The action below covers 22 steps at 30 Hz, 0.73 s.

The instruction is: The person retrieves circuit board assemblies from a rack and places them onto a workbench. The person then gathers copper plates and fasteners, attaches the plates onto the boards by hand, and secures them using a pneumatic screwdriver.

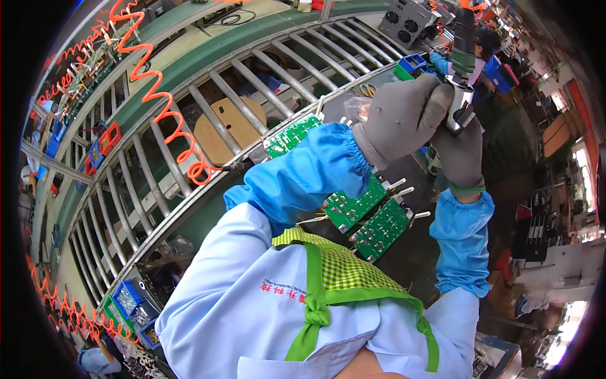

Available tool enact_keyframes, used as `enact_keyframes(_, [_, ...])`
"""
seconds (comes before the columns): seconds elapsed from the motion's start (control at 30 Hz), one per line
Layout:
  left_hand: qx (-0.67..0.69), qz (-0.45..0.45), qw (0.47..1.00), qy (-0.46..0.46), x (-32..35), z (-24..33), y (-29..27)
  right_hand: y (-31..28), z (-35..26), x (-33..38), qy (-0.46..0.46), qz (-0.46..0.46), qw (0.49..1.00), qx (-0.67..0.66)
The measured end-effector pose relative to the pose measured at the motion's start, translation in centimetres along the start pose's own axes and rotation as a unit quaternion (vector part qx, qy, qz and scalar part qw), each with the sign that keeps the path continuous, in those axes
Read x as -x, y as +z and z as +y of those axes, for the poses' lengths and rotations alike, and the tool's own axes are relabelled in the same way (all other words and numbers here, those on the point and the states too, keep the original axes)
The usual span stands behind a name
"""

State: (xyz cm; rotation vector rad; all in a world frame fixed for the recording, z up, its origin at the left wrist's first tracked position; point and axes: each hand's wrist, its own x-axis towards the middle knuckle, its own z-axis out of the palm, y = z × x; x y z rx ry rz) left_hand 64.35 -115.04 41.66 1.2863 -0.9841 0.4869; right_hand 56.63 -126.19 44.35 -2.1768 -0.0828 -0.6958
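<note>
Both my hands wear grey gloves and meet at the upper right. My left hand point(404, 117) is closed, its fingers and thumb pressed against the silver metal end of a tool point(462, 101) with a dark cylindrical body. Just below, my right hand point(461, 155) is closed around the lower part of that silver end; some of its fingers are hidden. Beneath my forearms lie green circuit boards: one point(356, 205) and another point(380, 230) side by side with white leads sticking out, and a third point(291, 137) near the conveyor, partly covered by my left sleeve.
A roller conveyor point(243, 95) curves along the left and far side, with a tan round-edged board point(228, 129) seen at its rollers. An orange coiled hose point(165, 101) hangs over it. Blue parts bins point(128, 297) stand at lower left. Another person point(483, 47) sits at the far right.
</note>
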Motion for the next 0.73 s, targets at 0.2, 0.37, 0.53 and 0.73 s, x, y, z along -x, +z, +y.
enact_keyframes(0.2, [-0.051,-0.004,0.998,0.022,0.2,-0.1,-2.1,1.3,0.1,-0.4,0.016,-0.027,0.994,-0.103])
enact_keyframes(0.37, [-0.233,-0.071,0.965,0.101,0.5,1.3,-4.9,2.7,0.4,0.9,-0.063,-0.023,0.983,-0.168])
enact_keyframes(0.53, [-0.262,-0.031,0.959,0.104,2.3,2.2,-7.6,5.2,2.7,2.1,-0.172,0.025,0.985,0.012])
enact_keyframes(0.73, [-0.323,0.017,0.943,0.082,4.8,4.7,-13.4,3.2,3.1,4.1,-0.143,-0.026,0.988,-0.059])
